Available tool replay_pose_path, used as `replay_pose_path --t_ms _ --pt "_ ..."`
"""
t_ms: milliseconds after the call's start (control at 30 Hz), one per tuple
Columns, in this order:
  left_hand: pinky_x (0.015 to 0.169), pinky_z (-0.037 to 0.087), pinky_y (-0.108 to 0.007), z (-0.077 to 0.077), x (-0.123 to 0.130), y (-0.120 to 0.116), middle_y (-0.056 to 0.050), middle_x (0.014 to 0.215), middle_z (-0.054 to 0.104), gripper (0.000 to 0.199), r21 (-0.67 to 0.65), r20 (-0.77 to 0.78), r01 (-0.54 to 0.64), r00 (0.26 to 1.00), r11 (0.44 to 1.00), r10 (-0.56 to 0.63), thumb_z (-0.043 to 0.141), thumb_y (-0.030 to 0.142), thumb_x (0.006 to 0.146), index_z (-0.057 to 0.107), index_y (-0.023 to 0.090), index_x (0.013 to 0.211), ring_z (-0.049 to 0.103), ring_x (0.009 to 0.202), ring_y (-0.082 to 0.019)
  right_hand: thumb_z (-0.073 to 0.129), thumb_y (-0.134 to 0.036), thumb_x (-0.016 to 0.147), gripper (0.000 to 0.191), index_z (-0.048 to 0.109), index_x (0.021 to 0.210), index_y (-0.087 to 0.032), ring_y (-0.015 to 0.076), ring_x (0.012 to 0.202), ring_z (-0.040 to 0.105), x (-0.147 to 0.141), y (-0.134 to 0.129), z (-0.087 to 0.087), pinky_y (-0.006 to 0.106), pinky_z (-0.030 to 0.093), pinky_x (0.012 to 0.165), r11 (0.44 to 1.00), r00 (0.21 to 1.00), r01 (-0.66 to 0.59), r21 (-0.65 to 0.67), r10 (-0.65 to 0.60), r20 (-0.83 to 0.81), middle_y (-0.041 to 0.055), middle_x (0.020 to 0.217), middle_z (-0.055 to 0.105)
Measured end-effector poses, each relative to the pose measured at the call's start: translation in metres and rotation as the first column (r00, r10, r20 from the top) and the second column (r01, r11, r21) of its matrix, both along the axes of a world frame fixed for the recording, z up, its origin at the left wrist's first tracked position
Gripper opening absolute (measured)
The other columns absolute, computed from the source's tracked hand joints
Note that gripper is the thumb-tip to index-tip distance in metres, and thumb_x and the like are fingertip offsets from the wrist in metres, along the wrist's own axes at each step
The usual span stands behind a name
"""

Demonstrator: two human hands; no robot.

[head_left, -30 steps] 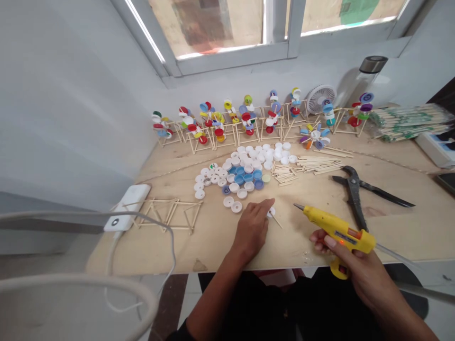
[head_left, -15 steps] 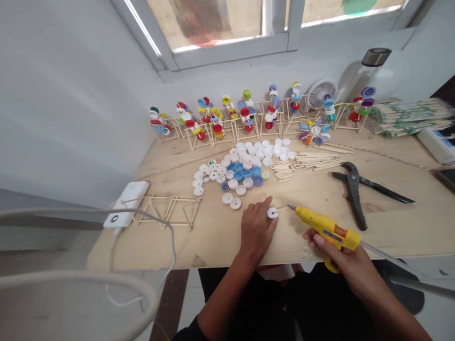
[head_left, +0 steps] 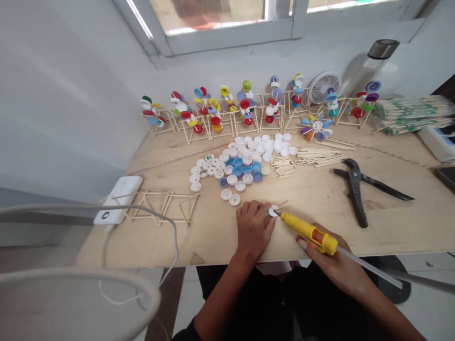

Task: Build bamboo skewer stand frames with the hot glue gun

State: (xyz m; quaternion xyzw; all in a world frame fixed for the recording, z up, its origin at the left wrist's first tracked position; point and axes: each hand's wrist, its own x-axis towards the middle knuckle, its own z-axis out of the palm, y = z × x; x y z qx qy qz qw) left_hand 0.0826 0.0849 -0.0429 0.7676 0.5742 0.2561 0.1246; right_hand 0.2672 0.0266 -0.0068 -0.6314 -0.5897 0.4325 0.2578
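Observation:
Between the thumb and fingers of my left hand (head_left: 253,228) is a white bottle cap (head_left: 273,211), held low over the table near its front edge. My right hand (head_left: 329,258) is wrapped round a yellow hot glue gun (head_left: 307,230), with a clear glue stick (head_left: 373,267) poking out of its back. The gun's metal nozzle is at the cap and seems to touch it. Just beyond the cap lies a thin wooden stick (head_left: 283,205). Past my left hand spreads a pile of white and blue bottle caps (head_left: 245,163).
Black pliers (head_left: 355,189) lie right of the glue gun. Cut sticks (head_left: 316,156) lie behind it. Stick frames with coloured cap wheels (head_left: 245,113) line the wall, beside a small fan (head_left: 324,87). At left are a bare stick frame (head_left: 167,208), a white power bank (head_left: 119,199) and cables.
My right hand has brought the glue gun leftward, so its nozzle has come from beside the cap onto it. My left hand keeps hold of the cap. The view has shifted slightly.

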Motion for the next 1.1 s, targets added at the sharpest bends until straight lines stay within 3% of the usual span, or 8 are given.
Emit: replay_pose_path --t_ms 133,533,1100 --pt "0.079 0.037 -0.037 -0.001 0.0 -0.001 -0.004 0.094 0.061 0.028 0.016 0.003 -0.003 1.0 1.0 0.003 0.067 0.022 0.075 0.063 0.023 0.102 0.053 0.092 -0.022 0.049 -0.042 0.085 0.022 0.053 0.076 -0.021 0.0144 0.062 0.054 -0.004 0.001 0.002 0.026 0.043 0.058 0.998 0.994 -0.058 0.014 0.057 0.095 -0.0014 0.069 0.057" --pt "0.08 0.035 -0.038 -0.002 0.0 0.0 -0.004 0.094 0.062 0.027 -0.02 0.038 -0.008 0.999 1.0 0.008 0.065 0.021 0.076 0.064 0.024 0.103 0.052 0.092 -0.023 0.048 -0.04 0.086 0.024 0.045 0.069 -0.022 0.0128 0.057 0.05 -0.01 0.002 0.001 0.025 0.039 0.054 0.994 0.978 -0.085 0.065 0.071 0.195 -0.003 0.063 0.052" --pt "0.081 0.035 -0.038 -0.002 -0.001 0.001 -0.004 0.094 0.061 0.03 -0.016 0.042 0.003 0.999 1.0 -0.002 0.065 0.019 0.075 0.064 0.023 0.104 0.053 0.092 -0.022 0.049 -0.039 0.085 0.022 0.05 0.073 -0.021 0.0143 0.061 0.053 -0.013 0.004 -0.008 0.027 0.038 0.056 0.975 0.944 -0.134 0.177 0.071 0.323 -0.0012 0.066 0.056"
